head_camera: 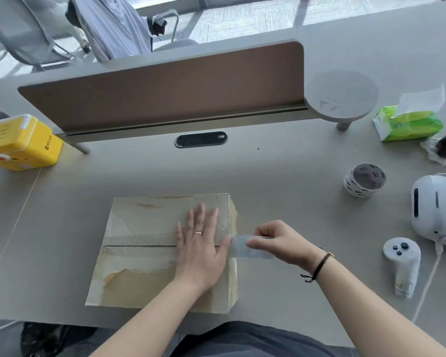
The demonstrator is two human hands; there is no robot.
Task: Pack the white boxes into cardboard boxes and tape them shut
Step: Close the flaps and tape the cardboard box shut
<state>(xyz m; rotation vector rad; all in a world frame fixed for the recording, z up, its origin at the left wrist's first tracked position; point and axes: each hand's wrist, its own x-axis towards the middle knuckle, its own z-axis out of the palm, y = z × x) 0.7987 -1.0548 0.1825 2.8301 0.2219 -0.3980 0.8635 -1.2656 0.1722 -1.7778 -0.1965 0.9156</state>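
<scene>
Two hands worked at one closed cardboard box (144,251) lying near the front edge of the surface (281,161). The left hand (201,246) lay flat, fingers straight, pressing the flaps down beside the seam. The right hand (276,240) pinched a strip of clear tape (250,249) hanging off the box's right edge. The tape looked thin, limp and sticky, likely to curl on itself, so best held taut by its free end. The box seemed stiff, light and scuffed. A tape roll (365,179) stood well apart.
</scene>
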